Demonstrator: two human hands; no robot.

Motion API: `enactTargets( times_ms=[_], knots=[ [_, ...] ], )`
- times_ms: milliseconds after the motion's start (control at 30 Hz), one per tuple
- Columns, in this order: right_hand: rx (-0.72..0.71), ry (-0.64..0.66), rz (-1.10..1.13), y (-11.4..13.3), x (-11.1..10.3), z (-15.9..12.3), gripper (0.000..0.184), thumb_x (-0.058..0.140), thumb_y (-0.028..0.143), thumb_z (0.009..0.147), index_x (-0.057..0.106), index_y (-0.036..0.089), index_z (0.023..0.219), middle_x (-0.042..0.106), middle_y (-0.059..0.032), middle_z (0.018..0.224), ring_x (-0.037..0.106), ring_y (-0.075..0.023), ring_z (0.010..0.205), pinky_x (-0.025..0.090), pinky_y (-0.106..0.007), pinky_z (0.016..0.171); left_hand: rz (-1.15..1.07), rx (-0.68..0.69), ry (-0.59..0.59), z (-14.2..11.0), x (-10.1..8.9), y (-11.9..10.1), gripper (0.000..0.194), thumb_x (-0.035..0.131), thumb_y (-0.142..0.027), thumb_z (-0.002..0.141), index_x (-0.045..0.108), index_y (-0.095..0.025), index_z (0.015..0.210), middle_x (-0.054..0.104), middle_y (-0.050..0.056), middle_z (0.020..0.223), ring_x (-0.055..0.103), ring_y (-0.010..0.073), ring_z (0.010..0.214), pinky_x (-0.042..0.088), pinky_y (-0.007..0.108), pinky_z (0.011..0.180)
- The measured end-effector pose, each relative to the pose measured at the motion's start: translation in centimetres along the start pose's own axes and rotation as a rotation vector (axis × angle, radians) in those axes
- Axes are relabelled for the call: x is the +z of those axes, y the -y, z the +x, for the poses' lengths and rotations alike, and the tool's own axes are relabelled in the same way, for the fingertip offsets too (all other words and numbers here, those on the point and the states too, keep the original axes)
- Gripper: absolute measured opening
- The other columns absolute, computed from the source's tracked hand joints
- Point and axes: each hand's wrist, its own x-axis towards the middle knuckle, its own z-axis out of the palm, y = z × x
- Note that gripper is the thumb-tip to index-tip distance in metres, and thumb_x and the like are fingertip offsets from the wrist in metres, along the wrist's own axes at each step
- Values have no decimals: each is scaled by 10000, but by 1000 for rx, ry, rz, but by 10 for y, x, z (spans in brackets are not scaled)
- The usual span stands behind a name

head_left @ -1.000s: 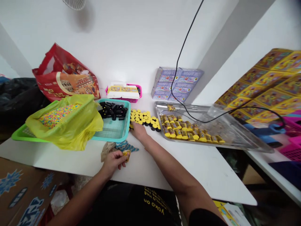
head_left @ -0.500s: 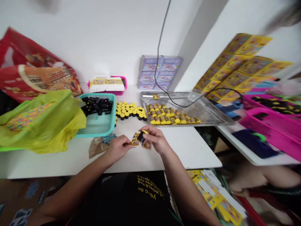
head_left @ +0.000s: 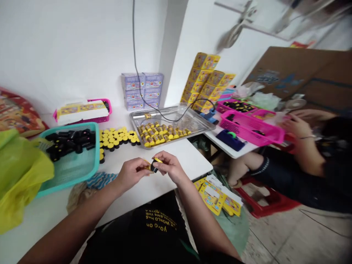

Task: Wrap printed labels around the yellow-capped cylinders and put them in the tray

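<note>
My left hand [head_left: 132, 173] and my right hand [head_left: 169, 167] meet above the near edge of the white table [head_left: 176, 154]. Between their fingertips they pinch a small black tube with a yellow cap [head_left: 154, 165], with a yellow label wrapper against it on the left-hand side. Behind the hands stands a cluster of yellow-capped black tubes [head_left: 117, 136]. A teal basket [head_left: 90, 165] at the left holds loose black tubes [head_left: 70, 141]. A metal tray [head_left: 202, 126] at the back right holds several wrapped yellow tubes [head_left: 161, 132].
A yellow plastic bag [head_left: 19, 172] lies at the far left, a pink basket [head_left: 108, 108] and purple boxes [head_left: 141, 90] by the wall. Yellow boxes [head_left: 206, 82] are stacked at the corner. Another person's hand [head_left: 295, 126] is near pink baskets [head_left: 249, 128] on a second table at the right.
My right hand picked a yellow-capped tube from the cluster and brought it to my left hand. My head has turned right, bringing the second table and another person into view.
</note>
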Motion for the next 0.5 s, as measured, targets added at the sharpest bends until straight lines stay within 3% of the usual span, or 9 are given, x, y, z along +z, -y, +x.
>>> enactTargets(
  times_ms=[267,433,500],
  knots=[
    [-14,-161,54,-3,-18,-11,451,836,488,556,583,185,773,550,72,543,413,-61,382,311,-196,350,-50,-136,271,28,17,-13,303,687,-483,719,693,-180,716,550,-11,563,472,120,526,385,224,491],
    [-34,-303,45,-6,-23,-18,495,828,547,545,560,190,759,526,81,548,405,-60,401,314,-199,374,-153,-238,313,35,34,-11,442,715,-581,637,709,-178,818,551,-17,552,465,122,493,386,227,460],
    [-34,-374,-31,-7,-19,-21,522,845,549,513,566,186,762,522,81,576,407,-55,450,324,-194,417,-161,-256,233,33,37,-4,480,741,-593,594,709,-171,821,534,-18,528,475,131,486,383,228,446]
  ],
)
